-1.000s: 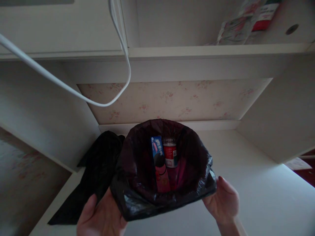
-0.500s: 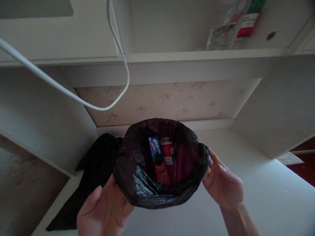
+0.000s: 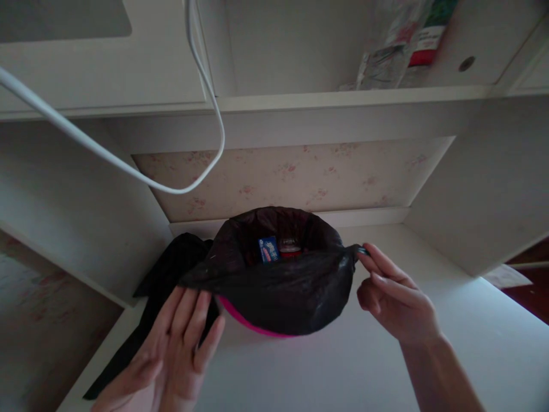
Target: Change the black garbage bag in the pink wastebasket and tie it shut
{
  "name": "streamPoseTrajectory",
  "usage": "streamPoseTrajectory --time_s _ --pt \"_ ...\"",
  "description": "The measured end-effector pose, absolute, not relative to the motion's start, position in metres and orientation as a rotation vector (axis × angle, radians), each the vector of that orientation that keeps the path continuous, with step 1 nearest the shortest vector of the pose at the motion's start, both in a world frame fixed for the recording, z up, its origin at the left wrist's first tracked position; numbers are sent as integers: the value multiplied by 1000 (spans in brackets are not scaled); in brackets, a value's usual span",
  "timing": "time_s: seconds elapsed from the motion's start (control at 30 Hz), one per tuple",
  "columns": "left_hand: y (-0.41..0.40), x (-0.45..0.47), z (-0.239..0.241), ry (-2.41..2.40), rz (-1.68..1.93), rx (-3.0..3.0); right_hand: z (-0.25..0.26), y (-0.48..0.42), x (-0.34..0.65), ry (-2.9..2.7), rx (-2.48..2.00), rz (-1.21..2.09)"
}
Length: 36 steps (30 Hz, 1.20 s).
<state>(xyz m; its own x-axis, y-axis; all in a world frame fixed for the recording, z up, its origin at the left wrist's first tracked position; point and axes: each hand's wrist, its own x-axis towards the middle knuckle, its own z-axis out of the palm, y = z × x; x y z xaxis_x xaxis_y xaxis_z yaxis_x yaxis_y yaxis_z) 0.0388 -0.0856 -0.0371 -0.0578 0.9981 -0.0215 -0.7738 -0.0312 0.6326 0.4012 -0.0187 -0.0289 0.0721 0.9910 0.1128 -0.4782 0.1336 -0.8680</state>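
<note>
Bag point(image 3: 287, 294): over the pink bin point(image 3: 254, 326)
Right hand point(image 3: 401, 312): fingertips pinching rim point(image 3: 349, 250)
Left hand point(image 3: 174, 349): fingers extended against opposite side, cannot tell if gripping
Rim: apparently being gathered; next move likely calls for firm hold both sides
Box point(image 3: 269, 250), jar point(image 3: 289, 248): inside

White characters on a blue box point(image 3: 269, 249), too small to read, blurred print on a red-white-green package point(image 3: 428, 40)

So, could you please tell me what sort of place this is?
Probably a room in a home, at what looks like a built-in desk: floral wallpaper shows behind a white desktop, and a shelf above holds some packages.
</note>
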Motion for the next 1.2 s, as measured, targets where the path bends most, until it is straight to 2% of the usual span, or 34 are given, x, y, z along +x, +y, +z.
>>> streamPoseTrajectory --time_s 0.13,0.3,0.47,0.7,1.0,1.2 --pt "-70 41 -30 657 1665 477 -23 -20 405 -858 -749 1327" --pt "-39 30 -58 899 1686 448 -53 5 425 -554 -791 1324" --pt "3 30 -76 1152 1508 762 -80 45 431 -586 -1008 1520" --pt "33 33 -47 1266 1407 1247 -59 62 412 -880 -927 1515" --pt "65 28 -19 1196 1547 1106 -43 92 419 -907 -960 1440" --pt "90 31 -15 1093 1410 1010 -39 88 407 -984 -1032 1509"
